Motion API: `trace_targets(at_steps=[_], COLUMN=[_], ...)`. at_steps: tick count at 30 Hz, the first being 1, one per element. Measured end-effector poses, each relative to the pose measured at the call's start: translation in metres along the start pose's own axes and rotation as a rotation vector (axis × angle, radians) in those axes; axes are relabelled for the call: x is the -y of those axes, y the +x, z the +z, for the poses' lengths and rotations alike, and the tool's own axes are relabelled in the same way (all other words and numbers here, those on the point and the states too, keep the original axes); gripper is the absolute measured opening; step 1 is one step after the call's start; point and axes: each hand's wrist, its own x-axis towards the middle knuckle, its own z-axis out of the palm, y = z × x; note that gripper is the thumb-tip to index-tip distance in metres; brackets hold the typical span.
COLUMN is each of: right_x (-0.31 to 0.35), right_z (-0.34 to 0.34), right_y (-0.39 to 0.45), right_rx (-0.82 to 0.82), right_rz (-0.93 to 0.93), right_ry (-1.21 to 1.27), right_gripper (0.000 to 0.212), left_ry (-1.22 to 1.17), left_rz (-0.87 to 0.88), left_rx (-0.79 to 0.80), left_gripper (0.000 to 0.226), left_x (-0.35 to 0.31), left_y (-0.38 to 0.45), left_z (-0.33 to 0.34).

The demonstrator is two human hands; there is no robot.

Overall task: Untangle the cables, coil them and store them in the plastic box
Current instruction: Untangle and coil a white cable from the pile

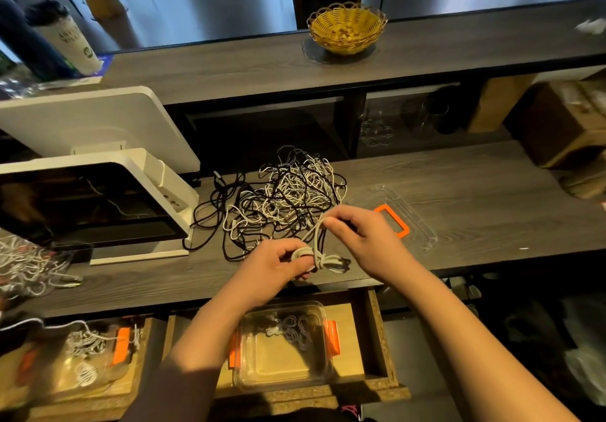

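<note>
In the open drawer under the counter's near edge, the plastic box holds only a few coiled cables. Above that edge the left hand grips a white coil while the right hand pinches its loose end. Behind them, mid-counter, the big tangle is left, so most work remains.

Bare forearms; dark sleeve on left arm.

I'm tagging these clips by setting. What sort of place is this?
Probably the staff side of a shop or café counter: a white point-of-sale terminal stands on the lower worktop, a raised customer ledge carries a wicker basket, and glassware sits beneath the ledge.
</note>
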Motion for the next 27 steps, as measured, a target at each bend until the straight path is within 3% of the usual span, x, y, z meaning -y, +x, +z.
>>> trace_targets(at_steps=[3,7,10,14,20,27], right_x=[-0.008,-0.016,-0.02,-0.014,-0.006,0.01], right_z=[-0.003,-0.003,0.006,0.024,0.04,0.039], right_y=[0.003,0.004,0.005,0.002,-0.002,-0.012], right_rx=[-0.001,-0.036,-0.05,-0.014,0.051,0.09], right_rz=[0.036,0.095,0.123,0.108,0.164,0.132], right_ry=[0.012,0.064,0.089,0.068,0.012,-0.215], right_gripper=[0.012,0.013,0.014,0.017,0.018,0.026], left_ry=[-0.162,-0.341,-0.605,-0.885,-0.699,-0.546], left_rz=[0.033,0.043,0.028,0.02,-0.059,-0.139], left_rx=[0.079,0.064,-0.025,-0.27,-0.618,-0.763], left_gripper=[0.014,0.023,0.024,0.027,0.012,0.006], left_x=[0.001,-0.003,-0.011,-0.02,-0.009,-0.002], left_y=[-0.003,-0.003,-0.006,-0.002,0.012,0.019], left_z=[-0.004,-0.007,-0.003,0.005,0.006,0.009])
